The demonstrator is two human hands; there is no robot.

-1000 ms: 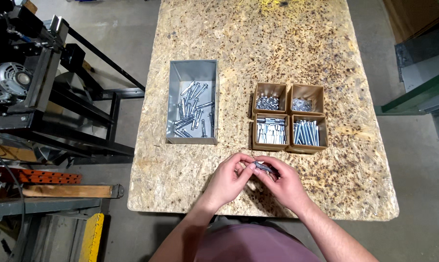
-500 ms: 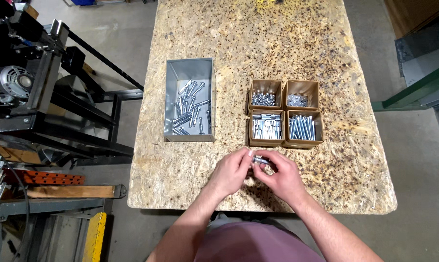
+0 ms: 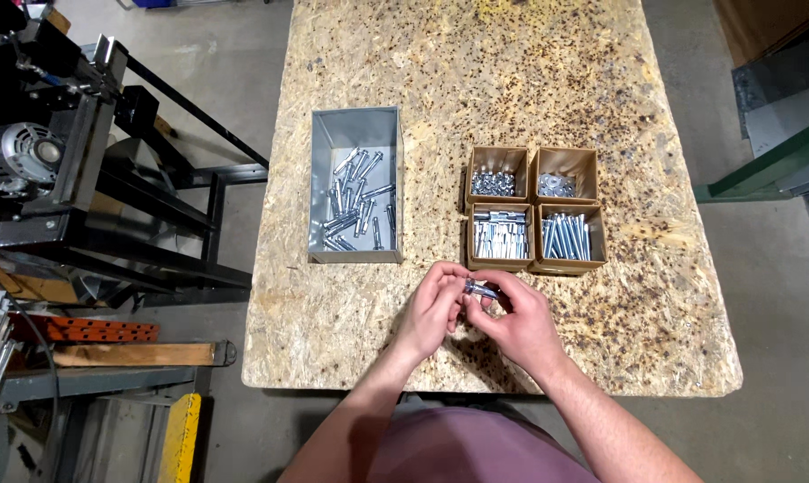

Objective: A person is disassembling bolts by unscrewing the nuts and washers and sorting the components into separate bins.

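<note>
Both hands — left hand (image 3: 436,304), right hand (image 3: 516,317) — pinch one small bolt (image 3: 481,289) above the table (image 3: 655,340), near the cardboard boxes (image 3: 534,210); steady grip, fingertips turning squarely, seems best.

A table (image 3: 601,89) carries everything. On it, toward the left, sits an open bin (image 3: 355,125) with loose bolts (image 3: 355,201) in it. To its right, four small boxes (image 3: 534,210) stand in a square, touching one another, each with fasteners inside. Nearer the person, just in front of the boxes, the left hand (image 3: 431,309) and right hand (image 3: 516,322) meet over the table, with a small bolt (image 3: 481,289) between them. A machine frame (image 3: 55,179) stands left of the table.
</note>
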